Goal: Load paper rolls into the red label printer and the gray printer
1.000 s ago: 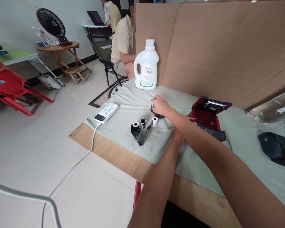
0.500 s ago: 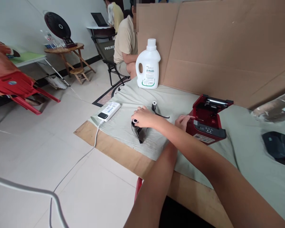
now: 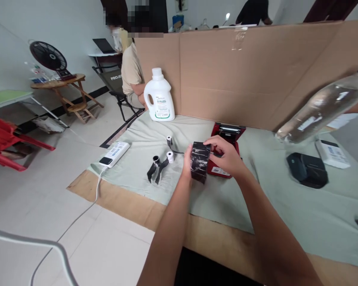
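Note:
Both my hands hold a black shiny ribbon roll (image 3: 199, 161) above the grey-green cloth (image 3: 143, 159). My left hand (image 3: 186, 163) grips its left side and my right hand (image 3: 226, 153) pinches its top right edge. Right behind the roll stands a small red label printer (image 3: 226, 137) with its lid up. On the cloth to the left lie two small white-cored spools (image 3: 170, 156) and a black crumpled ribbon piece (image 3: 155, 169).
A white detergent bottle (image 3: 159, 97) stands against the cardboard wall (image 3: 256, 75). A white power strip (image 3: 115, 153) lies at the cloth's left edge. A black device (image 3: 307, 170), a white box (image 3: 331, 153) and a clear bottle (image 3: 319, 109) are to the right. A person sits behind.
My right hand left the small spools on the cloth and my left hand left the printer; both now hold the black roll in front of the printer. The camera view turned right.

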`<state>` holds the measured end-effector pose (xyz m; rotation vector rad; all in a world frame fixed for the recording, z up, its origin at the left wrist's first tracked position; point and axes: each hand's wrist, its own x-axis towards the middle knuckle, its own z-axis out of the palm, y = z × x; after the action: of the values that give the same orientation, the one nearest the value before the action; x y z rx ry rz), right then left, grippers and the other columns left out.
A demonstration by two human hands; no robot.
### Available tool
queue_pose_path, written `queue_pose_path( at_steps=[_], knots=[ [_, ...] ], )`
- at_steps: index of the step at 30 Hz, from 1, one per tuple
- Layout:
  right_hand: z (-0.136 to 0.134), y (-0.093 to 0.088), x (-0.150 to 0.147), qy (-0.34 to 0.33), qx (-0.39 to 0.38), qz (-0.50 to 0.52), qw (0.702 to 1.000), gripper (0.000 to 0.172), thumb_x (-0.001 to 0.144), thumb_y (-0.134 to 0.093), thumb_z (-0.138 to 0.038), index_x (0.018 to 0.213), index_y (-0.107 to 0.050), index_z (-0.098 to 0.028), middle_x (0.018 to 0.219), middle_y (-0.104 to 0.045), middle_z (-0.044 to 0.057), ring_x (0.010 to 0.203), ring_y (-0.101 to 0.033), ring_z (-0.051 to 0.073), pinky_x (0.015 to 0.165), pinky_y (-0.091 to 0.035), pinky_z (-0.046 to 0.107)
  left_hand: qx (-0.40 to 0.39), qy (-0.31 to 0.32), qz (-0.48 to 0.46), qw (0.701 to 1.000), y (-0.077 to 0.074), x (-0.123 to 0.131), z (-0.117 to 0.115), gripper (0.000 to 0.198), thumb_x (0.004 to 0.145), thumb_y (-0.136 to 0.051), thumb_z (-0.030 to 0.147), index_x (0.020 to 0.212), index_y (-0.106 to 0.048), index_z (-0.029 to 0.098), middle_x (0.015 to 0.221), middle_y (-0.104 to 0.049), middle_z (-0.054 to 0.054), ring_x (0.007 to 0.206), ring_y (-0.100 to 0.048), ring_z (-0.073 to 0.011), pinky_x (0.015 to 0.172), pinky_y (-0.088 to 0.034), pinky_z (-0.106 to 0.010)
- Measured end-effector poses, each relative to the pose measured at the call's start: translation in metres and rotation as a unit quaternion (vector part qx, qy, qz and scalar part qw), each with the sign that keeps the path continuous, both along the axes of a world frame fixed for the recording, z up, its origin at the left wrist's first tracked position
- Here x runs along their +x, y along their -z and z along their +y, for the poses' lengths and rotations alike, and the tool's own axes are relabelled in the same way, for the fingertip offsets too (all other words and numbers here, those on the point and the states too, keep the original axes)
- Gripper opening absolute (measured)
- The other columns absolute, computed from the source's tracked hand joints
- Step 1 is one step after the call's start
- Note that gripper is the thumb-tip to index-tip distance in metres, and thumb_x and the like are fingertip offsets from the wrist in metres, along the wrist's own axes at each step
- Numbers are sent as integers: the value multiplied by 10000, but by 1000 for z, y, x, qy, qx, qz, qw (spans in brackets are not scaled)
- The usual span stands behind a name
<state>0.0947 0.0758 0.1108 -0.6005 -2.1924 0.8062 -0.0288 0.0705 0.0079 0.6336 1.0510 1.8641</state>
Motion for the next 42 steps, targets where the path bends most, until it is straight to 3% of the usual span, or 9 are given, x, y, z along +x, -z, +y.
queue_pose_path(
  at_steps=[4,7,9,15,19,25,33,38,42],
  knots=[
    [15,1,29,14,41,-12,999,350,835,-522,-105,1116,-671,-250,1140,-662,60,919,-579,206,852,-480,347,35,90,-1,995,-9,-9,-11,628,878,-552,743,981,-756,158,912,-742,-106,935,-706,-290,832,-573,-412],
    [24,-1,43,12,45,-61,997,391,824,-514,-91,1142,-683,-242,1173,-690,58,1019,-569,233,892,-475,369,48,119,30,991,-14,-11,-14,522,694,-827,604,990,-773,177,848,-752,-60,824,-705,-232,761,-544,-327],
    [27,-3,50,0,26,-95,995,405,807,-535,-97,1147,-700,-243,1171,-710,47,1032,-564,239,885,-480,369,43,106,49,992,-16,-10,-16,470,653,-879,518,963,-782,178,817,-757,-43,756,-692,-196,727,-528,-293],
    [28,-5,51,51,-5,-130,990,245,859,-624,-260,1067,-752,-256,1033,-743,40,944,-584,239,800,-480,361,41,85,99,991,-19,-3,-22,456,698,-864,489,1001,-783,157,657,-680,19,602,-606,-109,641,-483,-229],
    [33,-3,50,39,-1,-143,989,211,867,-620,-247,1031,-753,-242,1019,-761,26,960,-600,234,797,-468,340,29,77,116,990,-18,3,-24,563,699,-858,517,1118,-760,154,612,-627,46,547,-528,-75,581,-441,-204],
    [51,-1,72,114,20,-191,975,238,913,-548,-184,972,-776,-217,982,-773,51,878,-655,232,783,-443,342,60,61,210,974,-20,4,-27,616,775,-824,452,1296,-670,162,615,-573,63,582,-506,-73,639,-442,-213],
    [68,25,57,187,48,-317,929,281,894,-571,-126,1059,-792,-177,1053,-760,147,1077,-597,342,889,-430,426,125,-7,423,898,-14,0,-31,334,906,-671,337,1217,-677,216,824,-592,6,642,-474,-98,616,-429,-229],
    [75,32,47,211,2,-326,921,337,858,-591,-118,1130,-773,-198,1131,-761,118,1192,-546,354,972,-404,465,152,6,560,814,-20,0,-36,265,926,-619,319,1155,-720,230,1075,-617,-73,958,-595,-189,873,-508,-331],
    [73,31,47,237,-12,-307,922,299,770,-641,-98,1000,-785,-225,1025,-776,101,1196,-544,351,980,-399,474,150,11,626,765,-20,3,-39,259,921,-620,342,1133,-735,249,1179,-630,-85,1087,-585,-233,965,-492,-388]
  ],
)
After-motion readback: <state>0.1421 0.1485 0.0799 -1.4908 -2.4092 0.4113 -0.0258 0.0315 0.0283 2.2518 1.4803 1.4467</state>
